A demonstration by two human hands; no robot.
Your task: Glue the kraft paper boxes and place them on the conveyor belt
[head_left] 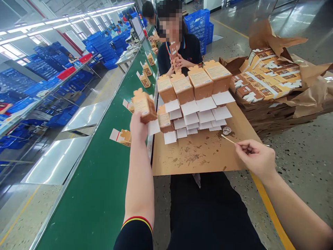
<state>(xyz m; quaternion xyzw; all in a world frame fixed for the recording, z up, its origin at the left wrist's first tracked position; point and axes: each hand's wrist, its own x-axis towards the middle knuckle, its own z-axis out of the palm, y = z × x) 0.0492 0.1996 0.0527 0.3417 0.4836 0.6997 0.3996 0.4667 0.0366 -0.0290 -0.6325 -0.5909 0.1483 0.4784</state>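
Note:
My left hand (139,127) is closed around a brown cardboard box (143,106) with a white flap, raised at the border of the green belt and the cardboard-topped table. To its right stand stacked brown boxes (200,81), their white flaps sticking out toward me. Between the fingers of my right hand (256,156) is a thin cotton swab (229,139), held over the table's right side. Its tip points at a small clear dish (227,131). Dark wet spots (191,156) mark the cardboard surface (166,165) around there.
More boxes (125,137) stand along the green conveyor belt (91,194) at left. Across the table a co-worker (179,52) holds a flat carton (173,51). Brown paper-wrapped bundles of flat cartons (267,78) lie to the right. Blue crates (197,26) stand behind.

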